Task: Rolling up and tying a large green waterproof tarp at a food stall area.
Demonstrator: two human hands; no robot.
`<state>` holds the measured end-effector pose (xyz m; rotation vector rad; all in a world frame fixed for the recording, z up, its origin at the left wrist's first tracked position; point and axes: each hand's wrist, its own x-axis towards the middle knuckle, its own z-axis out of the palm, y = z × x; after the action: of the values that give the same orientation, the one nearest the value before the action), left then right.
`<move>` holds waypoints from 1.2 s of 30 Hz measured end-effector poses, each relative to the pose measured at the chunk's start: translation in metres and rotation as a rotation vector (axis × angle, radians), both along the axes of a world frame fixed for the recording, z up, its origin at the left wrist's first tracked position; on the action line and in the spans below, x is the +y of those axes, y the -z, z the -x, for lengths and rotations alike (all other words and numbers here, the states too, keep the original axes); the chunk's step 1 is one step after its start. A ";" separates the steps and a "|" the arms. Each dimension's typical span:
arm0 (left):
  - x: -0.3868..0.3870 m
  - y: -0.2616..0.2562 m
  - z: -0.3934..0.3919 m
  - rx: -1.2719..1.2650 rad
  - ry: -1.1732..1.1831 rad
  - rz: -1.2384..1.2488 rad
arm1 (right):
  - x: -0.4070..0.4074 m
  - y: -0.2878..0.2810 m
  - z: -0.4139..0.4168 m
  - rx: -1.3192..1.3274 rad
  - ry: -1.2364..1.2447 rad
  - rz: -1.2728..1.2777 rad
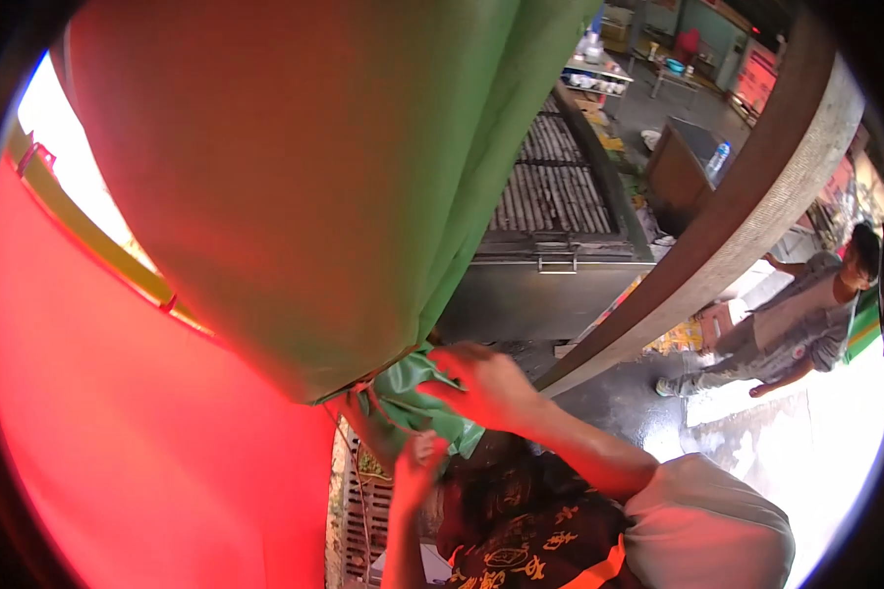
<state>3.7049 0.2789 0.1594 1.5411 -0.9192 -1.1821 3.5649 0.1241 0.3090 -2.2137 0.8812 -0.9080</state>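
Observation:
A large green tarpaulin (383,184), tinted red in part, hangs before me and is gathered at its lower end by a thin cord (377,403). My left hand (418,460) has its fingers closed on the cord, just below the gather. To its upper right, my right hand (479,383) is at the crumpled green tail (405,390) of the tarpaulin, thumb and fingers spread over it. Blur hides whether these fingers grip the sheet.
A red sheet (155,442) fills the left side. Beyond the tarpaulin stands a metal-sided grill (545,294) with slats. A grey post (707,243) slants close on the right. Another person (788,316) is farther right. A slotted drain grate (357,508) lies below.

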 end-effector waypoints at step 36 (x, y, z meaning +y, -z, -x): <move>-0.059 0.286 -0.037 -3.086 1.231 -0.724 | -0.051 -0.049 0.111 0.697 0.468 1.135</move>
<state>3.7417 0.2202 -0.1265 -0.7102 1.1206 -0.8430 3.4540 0.0732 0.3583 -3.5208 1.4820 -0.9786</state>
